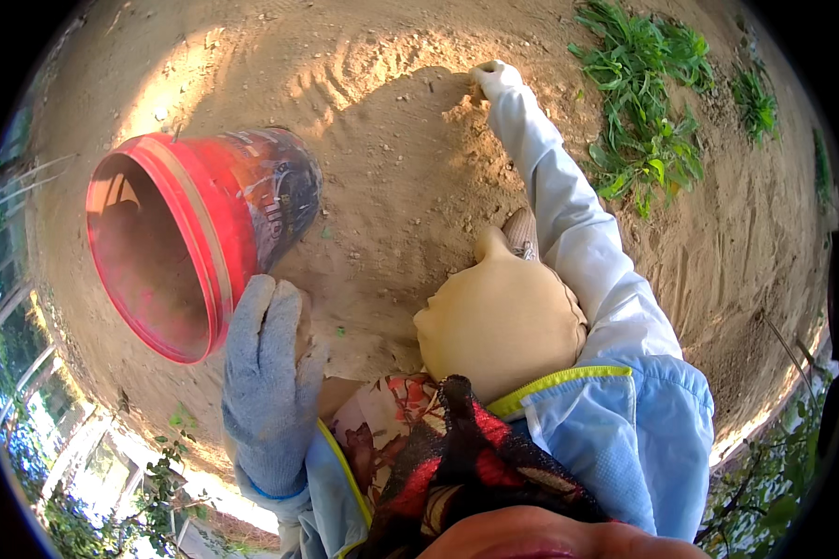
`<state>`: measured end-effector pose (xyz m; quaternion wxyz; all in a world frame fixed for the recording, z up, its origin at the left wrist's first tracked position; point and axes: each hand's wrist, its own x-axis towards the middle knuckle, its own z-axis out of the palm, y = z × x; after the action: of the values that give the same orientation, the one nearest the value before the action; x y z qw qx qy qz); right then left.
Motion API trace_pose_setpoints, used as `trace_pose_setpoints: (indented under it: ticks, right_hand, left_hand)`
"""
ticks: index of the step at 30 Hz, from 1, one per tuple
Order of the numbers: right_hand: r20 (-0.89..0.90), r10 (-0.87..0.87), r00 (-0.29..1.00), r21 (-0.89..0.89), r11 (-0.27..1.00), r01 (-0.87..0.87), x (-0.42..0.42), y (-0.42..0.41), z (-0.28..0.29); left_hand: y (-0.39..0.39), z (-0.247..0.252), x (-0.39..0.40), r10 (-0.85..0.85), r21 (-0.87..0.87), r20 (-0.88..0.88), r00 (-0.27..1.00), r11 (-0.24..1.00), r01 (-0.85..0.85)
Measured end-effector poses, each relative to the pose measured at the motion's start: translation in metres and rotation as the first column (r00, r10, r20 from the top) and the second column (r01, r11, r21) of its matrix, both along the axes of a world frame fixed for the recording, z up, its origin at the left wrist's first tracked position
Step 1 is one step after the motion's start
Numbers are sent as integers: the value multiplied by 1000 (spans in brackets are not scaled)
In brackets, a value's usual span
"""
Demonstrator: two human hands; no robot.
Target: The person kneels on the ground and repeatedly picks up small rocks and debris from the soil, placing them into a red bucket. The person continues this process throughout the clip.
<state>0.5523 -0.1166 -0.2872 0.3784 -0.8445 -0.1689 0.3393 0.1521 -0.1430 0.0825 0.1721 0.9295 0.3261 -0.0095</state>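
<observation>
My left hand, in a grey knitted glove, is beside the rim of a red plastic bucket. Its fingers are extended and a little apart, with no held thing visible; whether the fingertips touch the rim is unclear. The bucket lies on its side on sandy soil, its mouth turned left and its dark, scuffed lower end bearing worn writing. Far forward, my right hand in a whitish glove is low over disturbed soil, its fingers curled. Anything inside that curl is hidden.
Green leafy weeds grow right of my outstretched arm. My bent knee in tan trousers and a shoe are before me. Another weed clump stands farther right. Foliage and pale poles line the left edge.
</observation>
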Motion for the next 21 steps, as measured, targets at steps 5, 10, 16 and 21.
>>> trace_pose_setpoints:
  ticks: [5, 10, 16, 21]
  right_hand:
    - [-40, 21, 999, 557, 831, 5, -79, 46, 207]
    - [513, 370, 774, 723, 301, -622, -214, 122, 308]
    - [420, 344, 840, 687, 485, -541, -204, 93, 279]
    - [30, -64, 998, 119, 991, 60, -49, 38, 122]
  left_hand:
    - [-6, -4, -6, -12, 29, -32, 999, 1000, 13]
    - [-12, 1, 1, -27, 64, -50, 998, 997, 31]
    - [-13, 1, 2, -121, 105, -28, 992, 987, 123]
    - [-13, -1, -6, -182, 59, -12, 983, 981, 183]
